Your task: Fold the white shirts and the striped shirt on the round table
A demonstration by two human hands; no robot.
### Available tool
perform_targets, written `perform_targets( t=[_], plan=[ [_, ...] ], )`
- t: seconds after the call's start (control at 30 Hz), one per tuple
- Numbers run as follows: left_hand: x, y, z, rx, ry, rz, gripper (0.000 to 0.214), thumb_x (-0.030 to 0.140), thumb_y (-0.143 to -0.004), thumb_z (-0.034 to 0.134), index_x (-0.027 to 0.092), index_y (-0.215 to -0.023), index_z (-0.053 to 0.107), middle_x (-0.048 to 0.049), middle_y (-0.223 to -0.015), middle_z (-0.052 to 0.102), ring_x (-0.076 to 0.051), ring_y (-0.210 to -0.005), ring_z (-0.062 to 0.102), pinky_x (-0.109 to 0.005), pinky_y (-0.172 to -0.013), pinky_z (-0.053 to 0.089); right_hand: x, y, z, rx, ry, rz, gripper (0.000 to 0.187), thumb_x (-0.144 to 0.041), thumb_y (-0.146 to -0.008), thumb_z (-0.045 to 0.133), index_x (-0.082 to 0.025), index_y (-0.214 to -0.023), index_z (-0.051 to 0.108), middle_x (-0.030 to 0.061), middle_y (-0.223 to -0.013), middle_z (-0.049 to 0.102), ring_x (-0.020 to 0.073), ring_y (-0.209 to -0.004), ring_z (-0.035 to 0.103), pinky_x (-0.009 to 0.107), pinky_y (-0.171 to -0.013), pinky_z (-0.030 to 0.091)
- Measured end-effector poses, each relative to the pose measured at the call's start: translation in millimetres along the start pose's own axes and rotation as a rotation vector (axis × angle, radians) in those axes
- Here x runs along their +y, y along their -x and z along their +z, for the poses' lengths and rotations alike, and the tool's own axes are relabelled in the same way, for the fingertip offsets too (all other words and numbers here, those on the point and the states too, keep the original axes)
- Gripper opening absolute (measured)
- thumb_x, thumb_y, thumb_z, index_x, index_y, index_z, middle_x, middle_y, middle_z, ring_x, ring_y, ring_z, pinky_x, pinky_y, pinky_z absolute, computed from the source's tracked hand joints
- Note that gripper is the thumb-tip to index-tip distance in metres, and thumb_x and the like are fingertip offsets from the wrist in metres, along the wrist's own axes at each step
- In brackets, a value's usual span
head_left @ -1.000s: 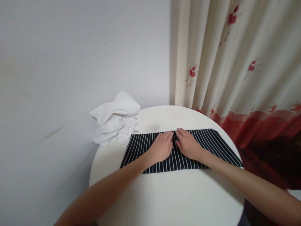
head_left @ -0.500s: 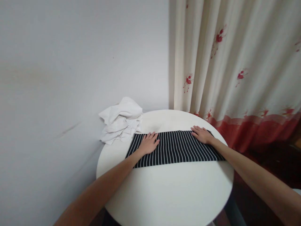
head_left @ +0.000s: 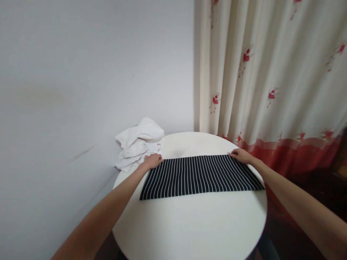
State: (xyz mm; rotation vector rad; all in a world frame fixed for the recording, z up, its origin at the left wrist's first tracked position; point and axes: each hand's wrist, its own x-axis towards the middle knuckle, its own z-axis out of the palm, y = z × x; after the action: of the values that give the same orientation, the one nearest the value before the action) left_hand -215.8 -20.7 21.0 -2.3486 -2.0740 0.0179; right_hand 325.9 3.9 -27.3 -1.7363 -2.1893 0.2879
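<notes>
A black cloth with white stripes [head_left: 202, 176] lies flat across the round white table, as a long band. At its far left corner my left hand [head_left: 154, 160] is closed, fingertips pinching the cloth's edge. My right hand [head_left: 240, 156] pinches the far right corner between thumb and fingers. Between the two hands the far edge runs nearly straight. The near edge rests on the tabletop, its right corner close to the table's rim.
The round white table [head_left: 189, 220] stands against a pale wall [head_left: 94, 72]. A crumpled pile of white cloth [head_left: 143, 135] sits at its back left, just beyond my left hand. A cream curtain with red flowers [head_left: 260, 83] hangs behind on the right.
Both hands lay flat on the striped cloth before. My left hand has moved left and my right hand right, out to the far corners, and their fingers have closed on the edge.
</notes>
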Motion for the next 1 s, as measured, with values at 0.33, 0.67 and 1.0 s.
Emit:
perform_targets(
  t=[0.33, 0.67, 1.0],
  plan=[
    [-13, 13, -3.5, 0.053, -0.030, -0.094, 0.024, 0.031, -0.096, 0.051, 0.019, -0.106, 0.069, -0.0154, -0.123, 0.066, -0.034, -0.118, 0.058, -0.051, -0.096, 0.043, 10, -12, -4, 0.013, -0.055, -0.028, 0.036, -0.044, -0.088, 0.051, -0.015, -0.085, 0.072, 0.0109, -0.089, 0.074, 0.0247, -0.088, 0.066, 0.038, -0.086, 0.052],
    [154, 49, 29.1, 0.197, 0.165, 0.512, 0.055, 0.032, -0.104, 0.023, 0.014, -0.155, 0.032, -0.0136, -0.162, 0.034, -0.026, -0.150, 0.029, -0.047, -0.122, 0.022, -159, 23, 53, 0.199, 0.193, -0.263, 0.049, -0.027, -0.099, 0.035, -0.010, -0.141, 0.053, 0.0197, -0.146, 0.052, 0.0303, -0.135, 0.047, 0.048, -0.113, 0.036],
    [124, 40, 47.4, 0.019, 0.163, 0.319, 0.068, 0.057, -0.103, 0.023, 0.021, -0.161, 0.024, -0.0077, -0.167, 0.018, -0.030, -0.155, 0.013, -0.053, -0.124, 0.012, -120, 20, 69, -0.059, 0.165, -0.146, 0.067, -0.057, -0.102, 0.026, -0.019, -0.156, 0.037, 0.0117, -0.164, 0.030, 0.0294, -0.152, 0.023, 0.059, -0.121, 0.018]
  ],
)
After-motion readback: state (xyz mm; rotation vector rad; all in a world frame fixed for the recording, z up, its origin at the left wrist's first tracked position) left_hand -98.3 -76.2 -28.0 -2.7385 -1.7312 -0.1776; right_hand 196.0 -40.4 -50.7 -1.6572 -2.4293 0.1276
